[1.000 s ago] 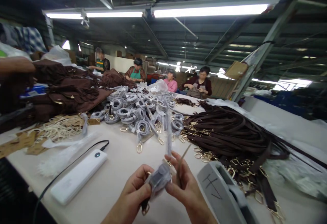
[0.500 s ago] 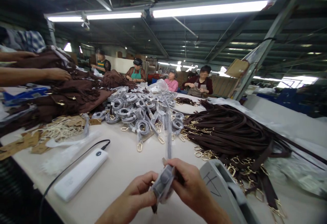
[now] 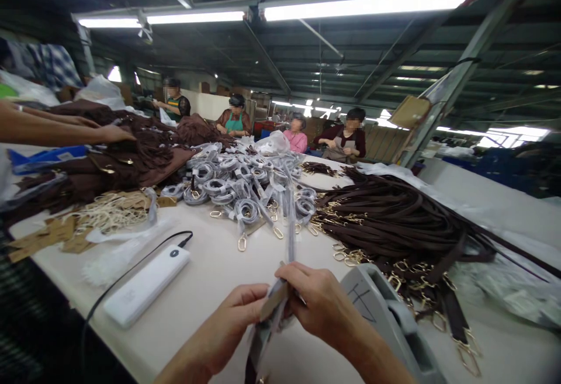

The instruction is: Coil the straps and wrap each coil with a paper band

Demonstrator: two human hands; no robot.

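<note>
A dark strap (image 3: 263, 336) wrapped in greyish clear plastic runs between my two hands above the near table edge. My left hand (image 3: 234, 322) pinches it from the left, thumb on top. From the right, my right hand (image 3: 313, 296) grips it higher up, its fingers curled and partly hidden. A length of plastic-wrapped strap (image 3: 290, 226) stretches from beyond my hands back toward a heap of coiled wrapped straps (image 3: 245, 211) with gold rings. Close to my right hand stands a grey tape dispenser-like holder (image 3: 366, 296) with a handwritten mark.
Unwrapped brown straps (image 3: 394, 214) with gold clasps pile at the right. On the left lie a white power bank (image 3: 146, 284) with a black cable, cardboard tags (image 3: 41, 238) with cords, and brown bags (image 3: 118, 165). A co-worker's hands (image 3: 111, 134) reach in there; other people sit behind.
The strap in my hands has turned from a compact bundle to a more upright, longer piece hanging below my left hand. The co-worker's hands at left have moved right over the brown bags.
</note>
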